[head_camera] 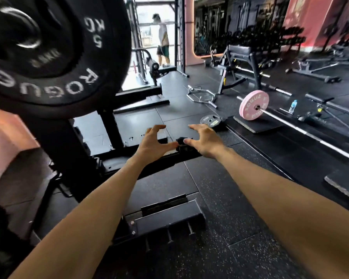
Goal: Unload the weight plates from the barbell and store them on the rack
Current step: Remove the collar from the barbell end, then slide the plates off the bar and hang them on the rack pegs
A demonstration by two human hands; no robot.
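Observation:
A big black Rogue plate (54,85) with a smaller 5 kg plate (38,37) in front of it fills the upper left, very close and blurred. Both my arms reach forward over the floor. My left hand (153,141) and my right hand (204,139) are spread with relaxed fingers and hold nothing. They hover over a small black part (181,140) on the rack's floor beam. Farther right, a pink Rogue plate (253,104) sits on a barbell (290,122) lying on the floor. A small black plate (211,120) lies flat near it.
The black rack upright (60,150) stands at the left. A bench base (163,220) lies in front of me. A hex bar (201,95), a bench (240,57), a water bottle (293,106) and a person (163,39) by the doorway are farther off.

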